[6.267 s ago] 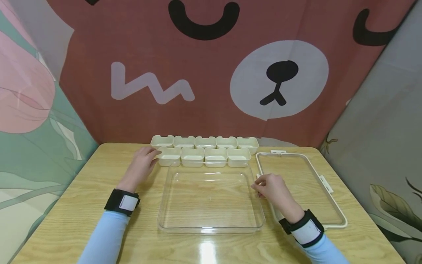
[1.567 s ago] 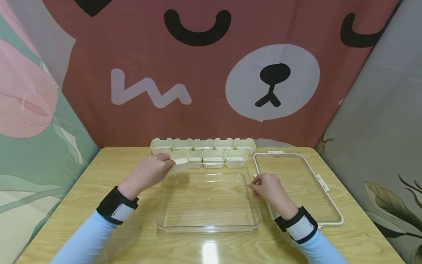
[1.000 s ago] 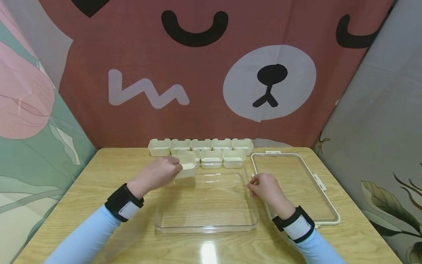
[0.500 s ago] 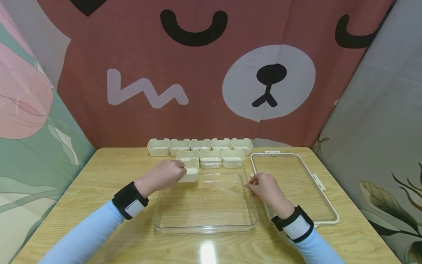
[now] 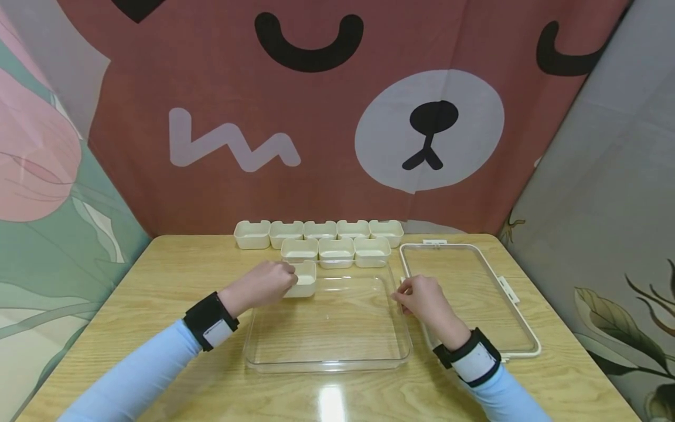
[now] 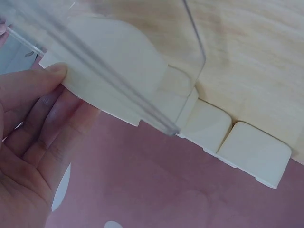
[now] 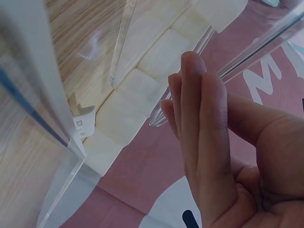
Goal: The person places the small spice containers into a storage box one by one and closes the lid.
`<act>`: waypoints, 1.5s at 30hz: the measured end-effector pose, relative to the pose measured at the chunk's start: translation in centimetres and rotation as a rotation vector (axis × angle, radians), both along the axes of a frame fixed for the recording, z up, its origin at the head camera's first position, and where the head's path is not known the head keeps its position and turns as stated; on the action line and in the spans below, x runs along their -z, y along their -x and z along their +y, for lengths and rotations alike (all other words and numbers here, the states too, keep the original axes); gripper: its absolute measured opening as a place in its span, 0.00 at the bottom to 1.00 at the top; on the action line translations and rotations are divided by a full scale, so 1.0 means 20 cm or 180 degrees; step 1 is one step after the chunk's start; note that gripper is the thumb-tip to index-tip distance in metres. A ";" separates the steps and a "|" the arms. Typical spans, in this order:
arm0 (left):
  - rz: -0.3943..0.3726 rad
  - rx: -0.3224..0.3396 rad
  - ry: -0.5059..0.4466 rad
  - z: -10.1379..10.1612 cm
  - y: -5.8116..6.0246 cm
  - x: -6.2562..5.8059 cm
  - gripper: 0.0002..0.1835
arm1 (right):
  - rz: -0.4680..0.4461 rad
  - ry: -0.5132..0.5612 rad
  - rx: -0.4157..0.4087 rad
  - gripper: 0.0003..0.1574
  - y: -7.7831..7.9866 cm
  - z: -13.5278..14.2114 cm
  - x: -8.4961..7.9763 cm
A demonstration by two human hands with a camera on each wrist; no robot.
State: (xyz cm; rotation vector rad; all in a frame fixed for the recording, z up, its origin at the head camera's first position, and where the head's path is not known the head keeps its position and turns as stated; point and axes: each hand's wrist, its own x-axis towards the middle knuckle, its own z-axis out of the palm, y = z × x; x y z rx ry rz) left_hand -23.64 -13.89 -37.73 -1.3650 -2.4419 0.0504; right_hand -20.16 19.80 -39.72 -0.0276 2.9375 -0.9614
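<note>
My left hand point(image 5: 263, 285) pinches the wall of a small cream plastic bin point(image 5: 306, 280) between thumb and fingers. That bin is at the far left corner of a large clear plastic box point(image 5: 327, 368), inside its outline; whether it touches the floor, I cannot tell. In the left wrist view the thumb lies on the held bin point(image 6: 109, 61), partly seen through the box wall. My right hand point(image 5: 428, 305) holds the right rim of the clear box, and in the right wrist view the rim runs between its fingers point(image 7: 209, 118) and thumb.
Behind the box stand several matching cream bins in two rows, the front row point(image 5: 337, 253) shorter than the back row point(image 5: 320, 230). A clear lid with a white frame and clips point(image 5: 514, 310) lies right of the box. A bear-print curtain point(image 5: 327, 176) hangs behind the table.
My left hand has taken the leftmost front-row bin, moved it right and nearer, and lowered it at the box's far left corner. My right hand stays on the rim.
</note>
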 end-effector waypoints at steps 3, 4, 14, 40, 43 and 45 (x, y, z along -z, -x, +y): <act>-0.0009 0.0007 0.0024 0.00 0.01 0.01 0.09 | -0.0034 0.0002 0.0034 0.08 0.00 0.00 0.00; -0.0012 0.0009 0.0036 -0.01 0.01 0.02 0.09 | -0.0041 -0.0002 0.0036 0.08 0.00 0.00 0.00; -0.0162 -0.0122 0.0147 -0.03 0.02 0.04 0.07 | -0.0034 -0.0014 0.0061 0.09 0.00 0.00 -0.01; -0.0173 -0.0239 0.0134 -0.09 0.01 0.07 0.09 | -0.0046 0.0013 0.0058 0.09 0.00 0.00 0.00; -0.0218 -0.0285 0.0089 -0.09 0.01 0.08 0.11 | -0.0048 0.0030 0.0058 0.09 0.00 0.00 -0.01; -0.0256 -0.0336 0.0080 -0.09 0.01 0.07 0.11 | -0.0047 0.0023 0.0049 0.09 0.00 0.00 -0.01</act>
